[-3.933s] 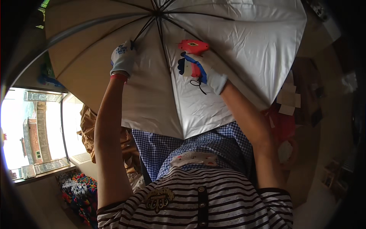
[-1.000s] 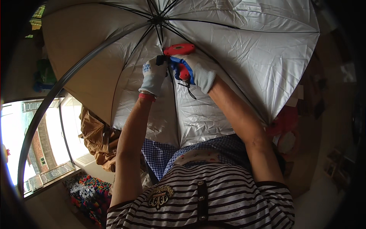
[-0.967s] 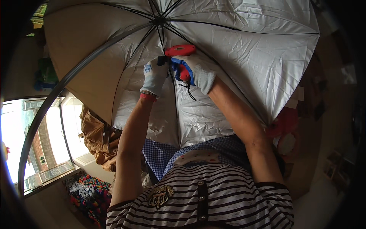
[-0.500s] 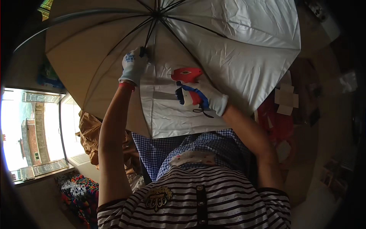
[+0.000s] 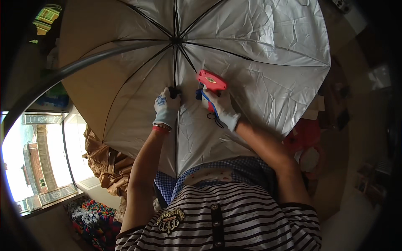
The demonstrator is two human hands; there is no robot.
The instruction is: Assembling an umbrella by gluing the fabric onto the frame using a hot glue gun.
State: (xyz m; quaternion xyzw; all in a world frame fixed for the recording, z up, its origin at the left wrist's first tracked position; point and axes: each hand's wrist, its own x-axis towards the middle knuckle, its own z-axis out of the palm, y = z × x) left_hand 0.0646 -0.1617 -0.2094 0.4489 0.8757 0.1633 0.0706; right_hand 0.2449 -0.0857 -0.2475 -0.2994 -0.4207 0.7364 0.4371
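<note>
An opened umbrella with a silver lining (image 5: 268, 100) spreads before me, its inside facing me and its dark ribs meeting at a black hub (image 5: 176, 40). My left hand (image 5: 167, 104), in a white and blue glove with dark fingertips, is closed around a rib that runs from the hub toward me. In my gloved right hand (image 5: 222, 106) is a red and white tagging gun (image 5: 212, 79). The gun's front end points up and left, close to a rib below the hub. A dark cord loop hangs under its handle.
A dark curved umbrella shaft (image 5: 83, 67) sweeps across the left. Crumpled brown paper (image 5: 102, 161) lies left of my arm, above a heap of colourful fabric (image 5: 94, 217). A bright window (image 5: 42, 159) is far left. Red material (image 5: 307, 136) sits beyond the umbrella's right edge.
The umbrella has turned and its hub now sits lower in view. My left hand has moved right and down. The tagging gun has tilted upward and come closer to the ribs.
</note>
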